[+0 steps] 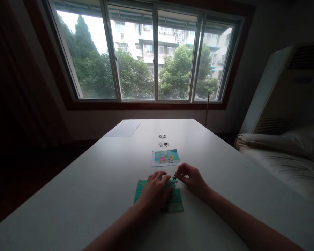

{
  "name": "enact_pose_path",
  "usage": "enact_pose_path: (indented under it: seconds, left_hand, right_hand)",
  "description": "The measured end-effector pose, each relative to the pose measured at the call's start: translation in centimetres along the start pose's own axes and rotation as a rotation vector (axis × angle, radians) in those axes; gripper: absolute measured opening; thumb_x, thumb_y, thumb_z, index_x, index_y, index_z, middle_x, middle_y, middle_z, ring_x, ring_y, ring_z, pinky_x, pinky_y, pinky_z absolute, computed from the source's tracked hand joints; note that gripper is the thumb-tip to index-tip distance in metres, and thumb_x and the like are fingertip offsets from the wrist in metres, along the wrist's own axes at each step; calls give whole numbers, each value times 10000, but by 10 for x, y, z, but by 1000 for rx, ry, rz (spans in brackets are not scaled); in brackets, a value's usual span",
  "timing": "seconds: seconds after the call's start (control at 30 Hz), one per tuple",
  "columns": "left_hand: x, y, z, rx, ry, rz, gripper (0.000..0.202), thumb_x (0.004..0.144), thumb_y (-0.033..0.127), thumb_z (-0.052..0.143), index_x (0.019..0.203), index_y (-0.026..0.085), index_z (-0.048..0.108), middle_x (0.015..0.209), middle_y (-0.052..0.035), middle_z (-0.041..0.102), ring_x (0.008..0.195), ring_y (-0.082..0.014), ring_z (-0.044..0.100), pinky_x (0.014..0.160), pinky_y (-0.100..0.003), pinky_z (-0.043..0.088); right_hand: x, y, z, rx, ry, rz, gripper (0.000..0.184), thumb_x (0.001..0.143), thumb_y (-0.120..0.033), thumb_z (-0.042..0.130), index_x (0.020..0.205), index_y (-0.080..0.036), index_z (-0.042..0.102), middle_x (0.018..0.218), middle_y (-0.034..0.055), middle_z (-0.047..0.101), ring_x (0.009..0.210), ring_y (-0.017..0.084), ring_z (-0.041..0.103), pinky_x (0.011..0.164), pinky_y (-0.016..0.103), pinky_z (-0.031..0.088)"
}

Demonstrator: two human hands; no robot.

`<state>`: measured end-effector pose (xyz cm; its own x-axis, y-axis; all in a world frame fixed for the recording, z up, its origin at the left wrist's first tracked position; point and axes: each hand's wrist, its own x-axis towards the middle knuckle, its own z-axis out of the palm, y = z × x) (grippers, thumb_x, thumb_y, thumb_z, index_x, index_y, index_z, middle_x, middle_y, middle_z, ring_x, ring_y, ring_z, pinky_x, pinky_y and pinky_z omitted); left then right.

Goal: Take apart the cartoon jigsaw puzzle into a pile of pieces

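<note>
So, resting the left hand unclenched over the puzzle on the table, probably steadying it. Pinching a piece with the right hand by its far-right corner. Facing the picture just beyond, likely for easy glancing.

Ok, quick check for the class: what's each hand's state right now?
Left hand: open, resting on the puzzle.
Right hand: closed, pinching a small piece.
</note>
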<state>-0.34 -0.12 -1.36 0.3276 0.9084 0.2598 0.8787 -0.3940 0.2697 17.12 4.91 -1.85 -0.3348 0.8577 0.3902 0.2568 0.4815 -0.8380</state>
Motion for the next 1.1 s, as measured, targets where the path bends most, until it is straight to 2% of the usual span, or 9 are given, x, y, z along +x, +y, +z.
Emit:
enact_pose_path:
  seconds: [0.17,0.23,0.4,0.47,0.57,0.7,0.77,0.9,1.1]
  left_hand:
    - [0,-3,-3,-242,146,4,117,819,252,490,869,215,589,887,-23,603,888,-180,516,789,-286,415]
    - [1,-4,-4,-310,177,-1,102,819,223,496,768,207,583,790,-8,611,812,-162,532,729,-257,428]
    - [1,-8,-4,-332,245,40,130,833,227,489,753,197,587,757,-9,602,765,-152,534,694,-250,435]
    - [1,-10,-3,-300,274,48,135,837,226,481,785,197,602,770,-16,603,783,-159,531,705,-262,436]
    - [3,-15,-3,-221,296,39,171,848,235,461,844,200,628,809,-36,604,817,-174,523,722,-281,437]
    - [5,-22,-5,-100,293,10,184,848,220,451,937,194,611,862,-51,616,845,-192,518,745,-307,433]
    - [5,-24,-7,-67,290,-30,171,832,195,473,957,186,589,830,-49,621,819,-192,529,725,-307,437]
    - [7,-25,-5,-61,281,-22,117,815,146,486,825,191,593,800,-30,617,803,-179,531,704,-279,436]
    - [7,-26,0,36,265,21,140,819,178,479,779,184,612,827,-43,598,807,-183,517,713,-294,424]
  right_hand:
    - [1,0,12,156,-43,43,215,658,-321,657,706,-159,525,603,-28,521,567,92,489,539,213,420]
    - [1,0,17,274,-75,73,240,628,-322,683,700,-159,522,611,-27,537,579,96,513,554,217,429]
    - [1,-2,17,448,-103,122,268,657,-357,658,801,-164,541,659,7,619,643,137,593,628,274,469]
    - [0,-2,12,339,-71,108,259,693,-360,623,847,-161,564,672,21,636,649,146,600,626,280,469]
    - [0,3,3,8,-8,57,195,716,-318,597,848,-177,618,688,20,648,643,142,589,636,273,455]
    - [2,11,-3,-308,-7,-29,143,734,-221,561,834,-205,661,709,16,649,647,140,572,665,277,446]
    - [3,13,-3,-369,1,-99,167,748,-199,545,865,-209,664,805,39,651,752,163,572,716,298,444]
    - [2,12,0,-419,-51,-251,164,764,-225,557,885,-240,667,930,52,617,904,179,530,811,329,419]
    - [0,22,3,-510,-125,-229,118,742,-236,588,815,-260,677,1000,49,570,931,186,510,821,344,412]
